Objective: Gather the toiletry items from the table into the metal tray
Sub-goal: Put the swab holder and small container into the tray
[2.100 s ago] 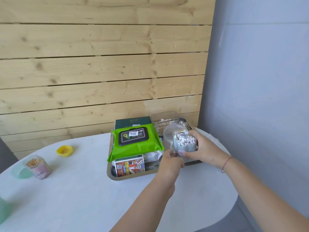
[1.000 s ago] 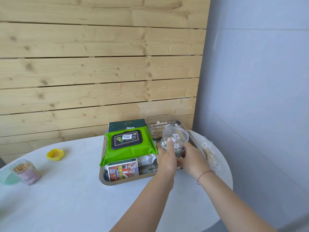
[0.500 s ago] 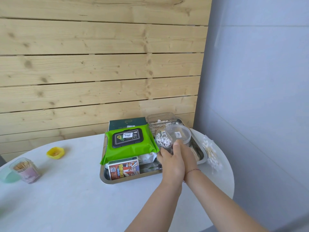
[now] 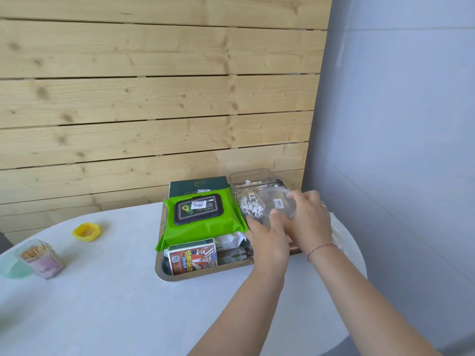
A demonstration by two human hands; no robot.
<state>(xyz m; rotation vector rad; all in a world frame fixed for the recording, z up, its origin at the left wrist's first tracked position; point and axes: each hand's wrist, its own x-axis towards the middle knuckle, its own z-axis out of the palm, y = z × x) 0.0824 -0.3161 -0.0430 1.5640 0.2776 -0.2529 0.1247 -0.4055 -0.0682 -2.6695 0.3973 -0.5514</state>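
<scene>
Head view only; metal tray (image 4: 189, 274) taken as landmark, sitting on white round table (image 4: 108, 299) near the wood-slat wall; inside tray: green wipes pack (image 4: 203, 222) over the left half, dark green box (image 4: 198, 187) behind it at the far edge, red printed box (image 4: 191, 259) at the near edge, clear square container (image 4: 253, 179) of swabs at the far right corner; both hands over the tray's right side; left hand (image 4: 270, 244) closed around the lower part of a small clear jar of cotton swabs (image 4: 253, 208), probably to steady it upright in the tray; right hand (image 4: 307, 222) gripping a round clear lid (image 4: 277, 202) by its edge, tilted just right of the jar mouth, likely lining up to cap it so swabs stay in; jar base hidden behind fingers, so seated or lifted not clear; left of tray, well apart on the table: yellow cap (image 4: 86, 231), toothpick jar (image 4: 39, 258), green lid (image 4: 15, 269) at frame edge, not yet gathered; loose swabs in a bag just right of tray, mostly hidden by the right forearm.
</scene>
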